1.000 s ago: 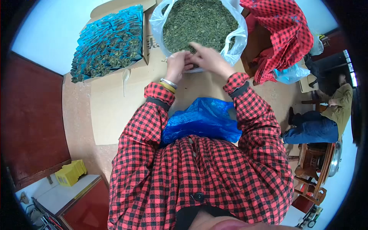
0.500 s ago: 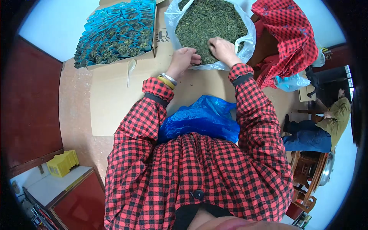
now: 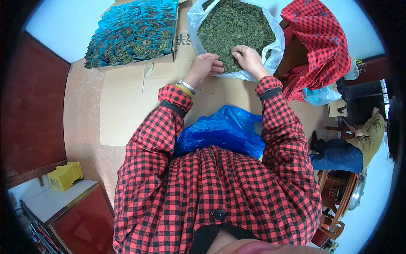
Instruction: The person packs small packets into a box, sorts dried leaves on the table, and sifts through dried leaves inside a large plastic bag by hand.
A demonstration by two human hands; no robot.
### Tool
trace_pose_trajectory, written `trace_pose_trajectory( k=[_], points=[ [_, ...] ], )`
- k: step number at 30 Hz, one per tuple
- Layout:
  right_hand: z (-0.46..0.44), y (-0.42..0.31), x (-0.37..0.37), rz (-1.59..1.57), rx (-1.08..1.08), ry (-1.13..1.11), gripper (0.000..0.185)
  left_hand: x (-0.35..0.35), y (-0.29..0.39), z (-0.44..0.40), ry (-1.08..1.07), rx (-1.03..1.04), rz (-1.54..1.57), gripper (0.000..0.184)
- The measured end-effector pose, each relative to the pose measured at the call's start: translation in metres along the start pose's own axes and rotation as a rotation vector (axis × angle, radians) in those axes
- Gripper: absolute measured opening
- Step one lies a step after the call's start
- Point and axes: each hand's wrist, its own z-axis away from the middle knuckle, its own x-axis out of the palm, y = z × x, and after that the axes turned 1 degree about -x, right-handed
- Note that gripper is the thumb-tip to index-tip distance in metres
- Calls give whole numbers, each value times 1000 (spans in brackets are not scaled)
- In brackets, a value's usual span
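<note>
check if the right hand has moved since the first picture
Yes: against the plastic bag's near rim, the right hand has moved inward, onto the green leaves.

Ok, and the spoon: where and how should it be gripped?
Probably pinch the spoon by its handle, coming from the person's side with the left hand: the handle points toward the person, while the bowl lies close to the box.

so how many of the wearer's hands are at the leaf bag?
2: left hand beside the near rim of the leaf bag, right hand over the leaves, its fingertips partly hidden.
</note>
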Motion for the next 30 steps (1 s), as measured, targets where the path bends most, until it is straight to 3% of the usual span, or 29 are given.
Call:
trace_pose_trajectory(
  k=[1,4,8,13,16,25,30],
  points=[
    [1,2,-1,1,1,-2,21,-1,-1,-1,-17,4,26,26],
    [4,10,-4,-513,321,-47,22,1,-5,-6,-46,5,44,26],
    [4,16,-4,-591,358,-30,24,3,-5,-7,-60,5,25,26],
    [3,5,-9,-589,386,-45,22,2,-2,-3,-42,-9,9,26],
    [9,-17,-19,111,148,-124,20,3,-2,-3,-32,-17,1,27],
    [1,-9,-3,-68,260,-73,18,1,-3,-2,-27,-16,-5,26],
    [8,17,7,-493,302,-10,23,7,-3,-5,-46,-8,20,26]
  ],
)
